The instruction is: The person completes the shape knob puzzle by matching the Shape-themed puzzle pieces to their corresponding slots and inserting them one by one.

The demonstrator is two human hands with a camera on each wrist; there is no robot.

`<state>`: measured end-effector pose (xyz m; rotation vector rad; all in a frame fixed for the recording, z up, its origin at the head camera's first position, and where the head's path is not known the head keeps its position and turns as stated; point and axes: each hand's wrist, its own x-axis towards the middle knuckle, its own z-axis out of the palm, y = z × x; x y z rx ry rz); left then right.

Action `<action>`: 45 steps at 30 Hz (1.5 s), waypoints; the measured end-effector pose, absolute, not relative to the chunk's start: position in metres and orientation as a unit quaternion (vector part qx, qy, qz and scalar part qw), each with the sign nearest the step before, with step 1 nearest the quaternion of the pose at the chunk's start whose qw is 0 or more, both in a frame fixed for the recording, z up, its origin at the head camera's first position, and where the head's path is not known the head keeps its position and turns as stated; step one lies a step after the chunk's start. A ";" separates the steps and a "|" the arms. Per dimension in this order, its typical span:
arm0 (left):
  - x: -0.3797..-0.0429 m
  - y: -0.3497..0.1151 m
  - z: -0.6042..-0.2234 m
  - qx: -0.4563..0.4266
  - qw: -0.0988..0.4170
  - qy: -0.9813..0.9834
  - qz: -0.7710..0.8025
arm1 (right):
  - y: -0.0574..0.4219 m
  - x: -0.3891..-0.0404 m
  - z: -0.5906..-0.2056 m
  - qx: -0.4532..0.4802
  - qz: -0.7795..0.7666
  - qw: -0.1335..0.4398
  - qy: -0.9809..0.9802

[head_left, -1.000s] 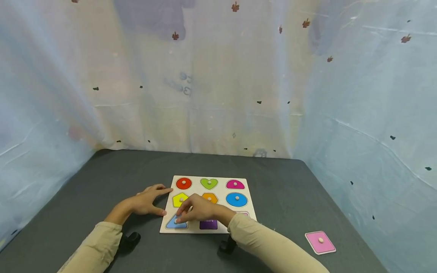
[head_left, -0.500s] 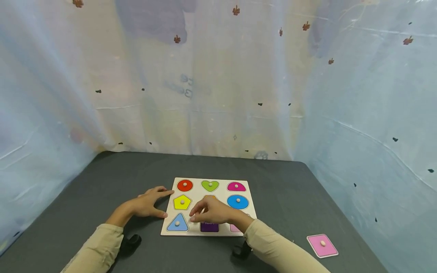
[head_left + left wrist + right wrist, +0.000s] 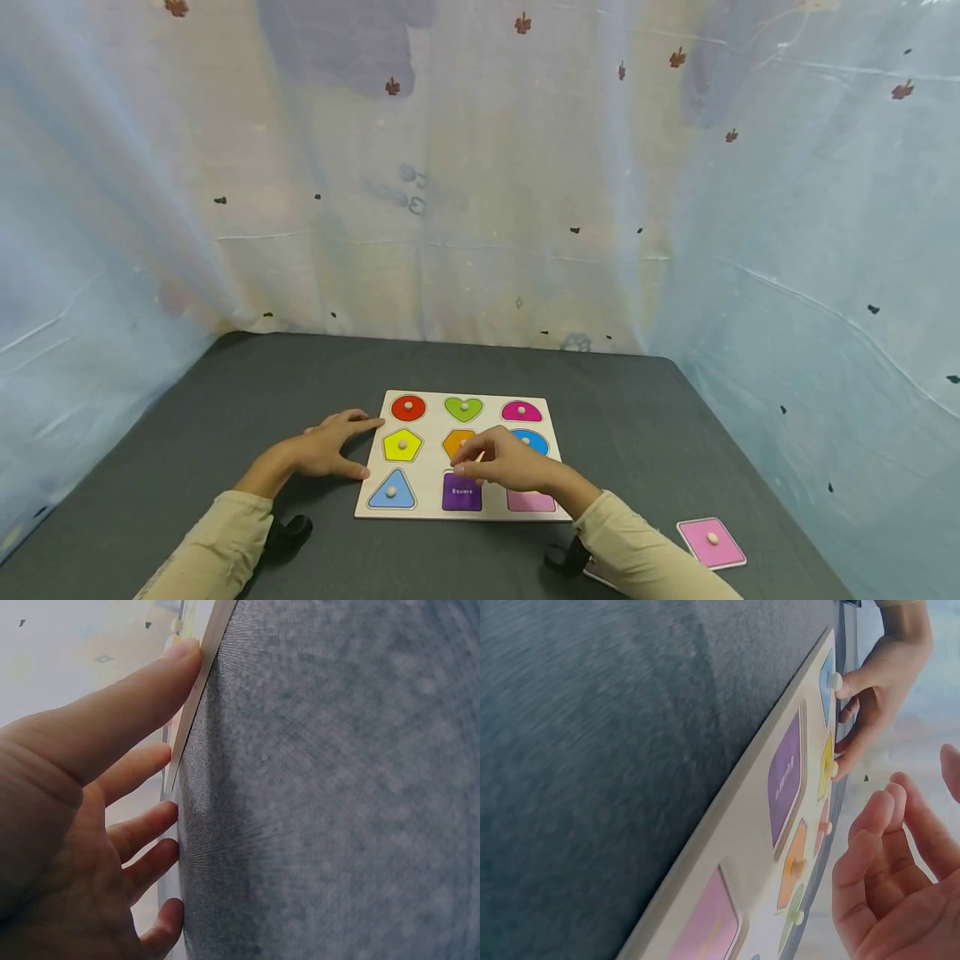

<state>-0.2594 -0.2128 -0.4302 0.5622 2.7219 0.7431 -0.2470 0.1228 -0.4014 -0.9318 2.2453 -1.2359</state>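
Observation:
A pale wooden shape-puzzle board point(image 3: 427, 506) lies on the table. My left hand point(image 3: 326, 447) rests at its left edge, thumb and index fingertip touching the rim, fingers spread. Over the lower middle of the board hovers my right hand point(image 3: 510, 462), fingers loosely bent and holding nothing. Below it shows the purple recess point(image 3: 462, 493) marked "Square", with no knob. The light blue triangle point(image 3: 392, 490) sits in its recess at lower left. A pink recess point(image 3: 531, 502) at lower right is partly covered by the right hand.
Knobbed pieces in the board include a red circle point(image 3: 408, 407), green heart point(image 3: 463, 409), yellow pentagon point(image 3: 402, 445) and orange hexagon point(image 3: 793, 862). A loose pink knobbed piece point(image 3: 711, 543) lies to the right. Another piece point(image 3: 600, 575) is mostly hidden under the right sleeve.
My right hand has let go of the triangle's knob and moved right, above the purple recess. An edge of another piece now shows beneath the right sleeve. My left hand has stayed in place.

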 end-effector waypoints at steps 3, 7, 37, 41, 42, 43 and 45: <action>-0.259 -0.213 -0.430 0.193 0.134 0.938 0.255 | 0.131 -0.247 -0.403 -0.330 -0.446 0.202 0.807; -0.259 -0.214 -0.430 0.193 0.135 0.938 0.254 | 0.141 -0.249 -0.404 -0.322 -0.443 0.189 0.815; -0.260 -0.209 -0.432 0.185 0.128 0.943 0.247 | 0.232 -0.244 -0.402 -0.312 -0.449 0.103 0.831; -0.260 -0.209 -0.432 0.187 0.123 0.944 0.244 | 0.241 -0.242 -0.403 -0.309 -0.451 0.110 0.830; -0.260 -0.210 -0.432 0.188 0.122 0.944 0.243 | 0.243 -0.241 -0.403 -0.309 -0.451 0.112 0.829; -0.261 -0.211 -0.434 0.188 0.121 0.944 0.244 | 0.245 -0.241 -0.404 -0.310 -0.451 0.114 0.829; -0.261 -0.212 -0.434 0.188 0.120 0.943 0.245 | 0.249 -0.240 -0.404 -0.311 -0.448 0.116 0.830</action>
